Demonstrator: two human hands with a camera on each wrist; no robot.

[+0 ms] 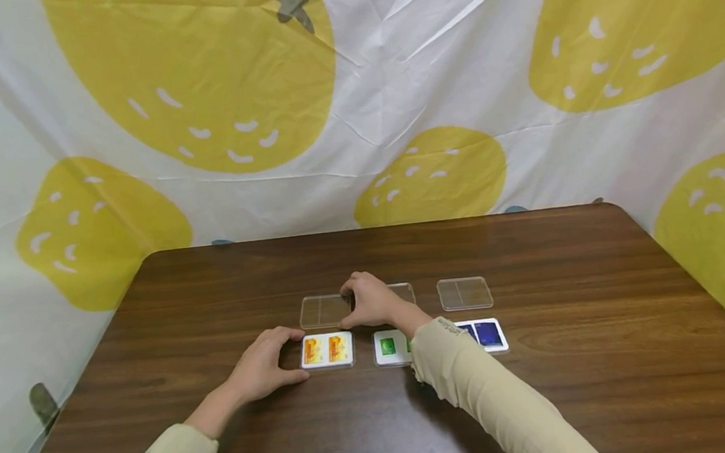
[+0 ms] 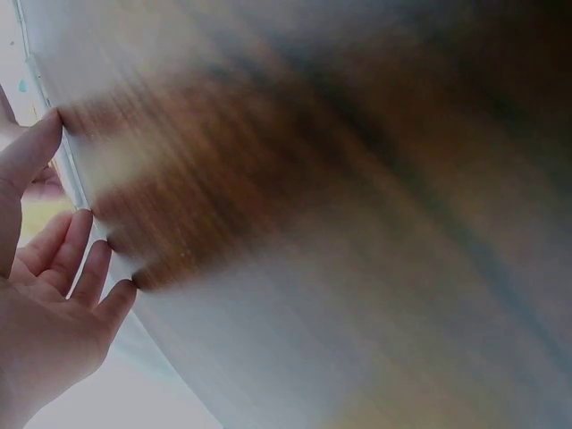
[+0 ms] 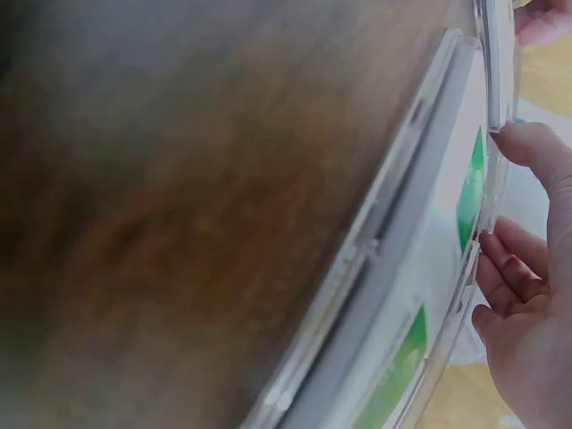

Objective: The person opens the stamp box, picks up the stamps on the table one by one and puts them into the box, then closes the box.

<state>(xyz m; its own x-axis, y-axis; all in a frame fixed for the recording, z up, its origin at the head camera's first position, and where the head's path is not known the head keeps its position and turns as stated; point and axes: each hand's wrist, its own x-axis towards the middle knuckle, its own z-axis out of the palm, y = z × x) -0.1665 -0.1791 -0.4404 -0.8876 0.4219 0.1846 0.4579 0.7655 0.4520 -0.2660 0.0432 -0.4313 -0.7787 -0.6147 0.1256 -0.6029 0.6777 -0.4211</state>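
My left hand (image 1: 261,368) holds the left end of a flat clear case (image 1: 329,365) with two orange-and-yellow printed cards in a white insert, thumb at its near corner and forefinger at its far one. In the left wrist view the fingers (image 2: 76,277) are spread, their tips at the table surface. Behind that case lies a clear plastic lid (image 1: 324,311). My right hand (image 1: 372,301) grips the lid's right end, thumb on the near side and fingers on the far side. Below the right wrist sits a case with green cards (image 3: 407,366), partly covered by the sleeve.
At the right is a third case with dark blue cards (image 1: 488,334), its left part behind the sleeve. Two more clear lids lie behind, one partly hidden by my right hand and another clear lid (image 1: 465,294) farther right. A patterned cloth (image 1: 383,95) hangs beyond the wooden table (image 1: 182,307).
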